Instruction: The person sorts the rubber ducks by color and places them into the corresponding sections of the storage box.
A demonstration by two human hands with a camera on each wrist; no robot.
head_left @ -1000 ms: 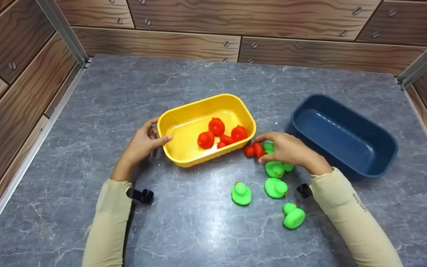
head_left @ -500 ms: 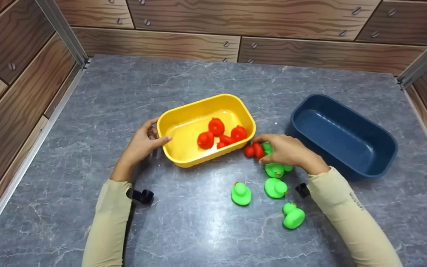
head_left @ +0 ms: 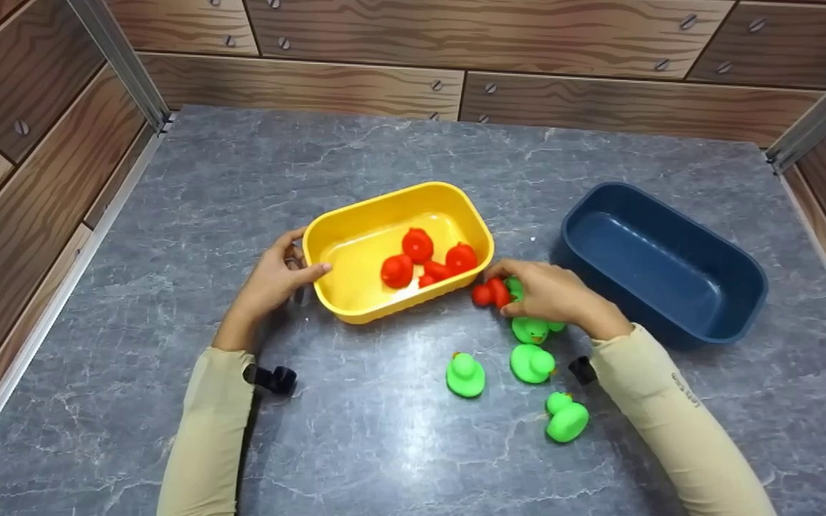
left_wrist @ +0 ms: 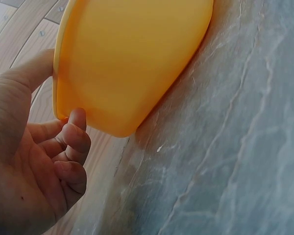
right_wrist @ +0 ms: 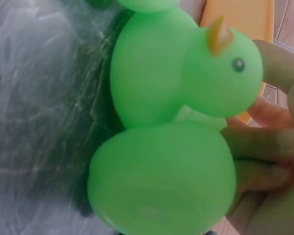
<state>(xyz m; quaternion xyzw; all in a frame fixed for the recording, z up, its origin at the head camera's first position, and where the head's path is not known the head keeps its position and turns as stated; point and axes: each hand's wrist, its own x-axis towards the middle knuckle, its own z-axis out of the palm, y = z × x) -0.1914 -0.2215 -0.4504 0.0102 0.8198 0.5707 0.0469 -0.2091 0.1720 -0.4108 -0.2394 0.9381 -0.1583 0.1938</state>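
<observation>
Glossy yellow plastic tub [head_left: 355,236], smooth rubbery green duck [right_wrist: 186,83] beside it, on grey marble-look tabletop [head_left: 384,444]

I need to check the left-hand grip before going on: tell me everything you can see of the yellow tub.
The yellow tub is a rectangular bin with rounded corners and a rolled rim; it looks like smooth glossy plastic. It sits upright and open on the grey table, turned at a slant, left of the blue tub. Red ducks lie clustered in its right half. The left hand holds its left end, thumb over the rim and fingers against the outer wall.
</observation>
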